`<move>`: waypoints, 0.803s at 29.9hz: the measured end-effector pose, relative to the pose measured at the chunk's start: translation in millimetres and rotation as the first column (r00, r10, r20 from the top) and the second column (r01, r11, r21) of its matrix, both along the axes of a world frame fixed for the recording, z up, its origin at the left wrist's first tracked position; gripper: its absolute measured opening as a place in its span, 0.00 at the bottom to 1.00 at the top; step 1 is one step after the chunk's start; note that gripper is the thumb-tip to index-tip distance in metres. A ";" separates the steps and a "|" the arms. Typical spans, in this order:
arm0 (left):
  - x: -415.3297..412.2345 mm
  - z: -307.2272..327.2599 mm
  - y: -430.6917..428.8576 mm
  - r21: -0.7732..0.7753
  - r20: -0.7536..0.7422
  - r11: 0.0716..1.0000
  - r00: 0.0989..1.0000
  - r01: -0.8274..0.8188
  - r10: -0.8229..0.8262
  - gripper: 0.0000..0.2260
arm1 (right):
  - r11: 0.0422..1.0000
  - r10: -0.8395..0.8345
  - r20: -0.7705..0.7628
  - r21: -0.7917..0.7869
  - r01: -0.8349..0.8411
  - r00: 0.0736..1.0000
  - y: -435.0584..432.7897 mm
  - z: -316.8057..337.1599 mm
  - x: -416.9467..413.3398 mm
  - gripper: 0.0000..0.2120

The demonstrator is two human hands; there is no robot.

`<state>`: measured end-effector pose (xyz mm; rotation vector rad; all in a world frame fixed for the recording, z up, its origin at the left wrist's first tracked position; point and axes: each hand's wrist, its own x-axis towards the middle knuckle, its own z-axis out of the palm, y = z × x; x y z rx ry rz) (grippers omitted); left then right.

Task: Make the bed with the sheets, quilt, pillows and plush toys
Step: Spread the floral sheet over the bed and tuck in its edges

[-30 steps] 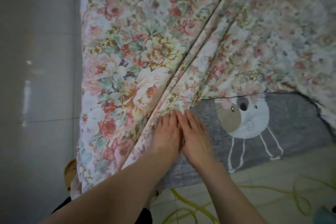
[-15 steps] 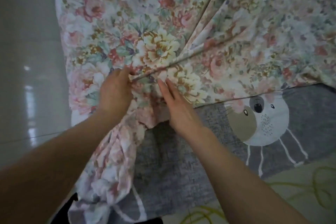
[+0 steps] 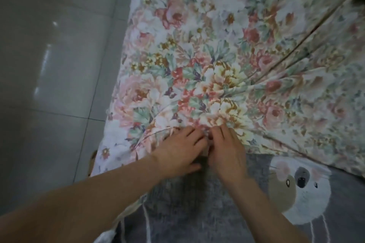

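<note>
Two hands (image 3: 203,150) pinching floral sheet (image 3: 207,69) edge, side by side

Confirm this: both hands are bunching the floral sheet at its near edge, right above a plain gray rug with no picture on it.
Not quite. The head view shows the left hand and right hand gathering the floral sheet at its near edge, but the gray rug is not plain: it carries a cartoon animal face.

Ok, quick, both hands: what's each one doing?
Left hand: closed, pinching the floral sheet edge.
Right hand: closed on the same edge.
</note>
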<state>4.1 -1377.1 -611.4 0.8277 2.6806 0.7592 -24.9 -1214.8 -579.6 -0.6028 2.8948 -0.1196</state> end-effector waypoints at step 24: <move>92.3 88.7 178.5 0.155 0.846 0.988 0.519 -0.017 -0.124 0.15 | 0.950 -0.143 0.596 0.306 -0.059 0.790 189.4 107.2 97.7 0.10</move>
